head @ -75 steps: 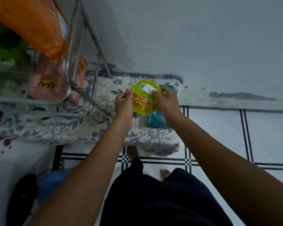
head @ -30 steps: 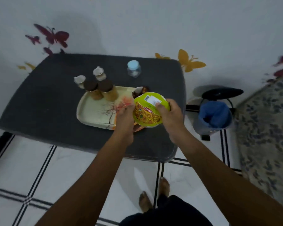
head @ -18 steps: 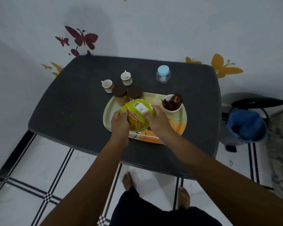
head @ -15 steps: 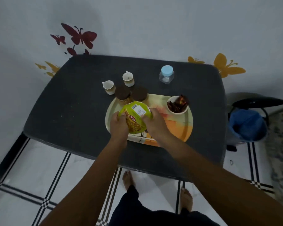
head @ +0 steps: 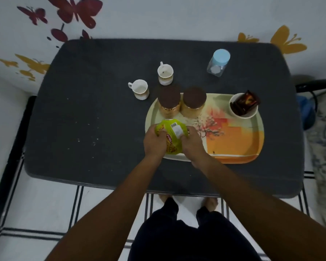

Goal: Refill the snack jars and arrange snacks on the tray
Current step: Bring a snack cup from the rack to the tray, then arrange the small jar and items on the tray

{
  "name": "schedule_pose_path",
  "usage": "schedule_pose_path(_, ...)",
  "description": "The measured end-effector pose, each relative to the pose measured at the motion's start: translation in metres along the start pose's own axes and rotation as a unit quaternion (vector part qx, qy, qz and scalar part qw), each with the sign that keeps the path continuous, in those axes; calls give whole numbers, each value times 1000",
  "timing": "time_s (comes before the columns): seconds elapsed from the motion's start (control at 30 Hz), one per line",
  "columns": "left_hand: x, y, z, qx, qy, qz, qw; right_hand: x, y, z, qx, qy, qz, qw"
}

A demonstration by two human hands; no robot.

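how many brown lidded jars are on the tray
2. One brown-lidded jar stands at the tray's far left corner; the other stands right beside it, to its right. None seems hidden, though the hands cover part of the tray.

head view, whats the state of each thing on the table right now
green snack packet: gripped by left hand and right hand, over tray
two brown-lidded jars: lids on, on tray
white bowl: holds dark wrappers, on tray
blue-lidded jar: closed
two cups: upright, off tray
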State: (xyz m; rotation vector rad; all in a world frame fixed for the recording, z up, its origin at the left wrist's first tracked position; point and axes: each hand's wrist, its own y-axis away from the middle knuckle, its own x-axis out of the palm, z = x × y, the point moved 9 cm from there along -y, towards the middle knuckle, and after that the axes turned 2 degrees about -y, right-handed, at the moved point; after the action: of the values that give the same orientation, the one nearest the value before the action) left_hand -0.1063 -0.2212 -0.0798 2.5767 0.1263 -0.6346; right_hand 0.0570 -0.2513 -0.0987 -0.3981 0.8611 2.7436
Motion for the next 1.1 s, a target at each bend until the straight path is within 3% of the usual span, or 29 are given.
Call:
schedule_pose_path(0.17,-2,-9,-1,11,11,32,999,4,-5,-2,40,-22,-9,999)
schedule_pose_path(0.3,-16,-17,-17,16,-75,-37,996,-1,-5,0,50,-35,-5,998)
schedule_pose_path(0.4,-13,-13,-54,102,-67,-79,989,-36,-5,15,-13,3,-79,997)
schedule_pose_path(0.53,18,0,-109,255,-77,-58,962,-95,-7,44,-92,25,-187,978)
schedule_pose_path(0.63,53,0,-145,351,-163,-11,922,-123,-22,68,-140,38,-204,968)
schedule_pose_path(0.77,101,-9,-167,435,-322,42,840,-153,-55,104,-204,111,-205,951)
schedule_pose_path(0.93,150,-35,-141,429,-497,95,748,-169,-116,129,-226,210,-162,937)
schedule_pose_path(1.1,157,-40,-129,429,-522,46,735,-164,-185,138,-232,371,-119,891)
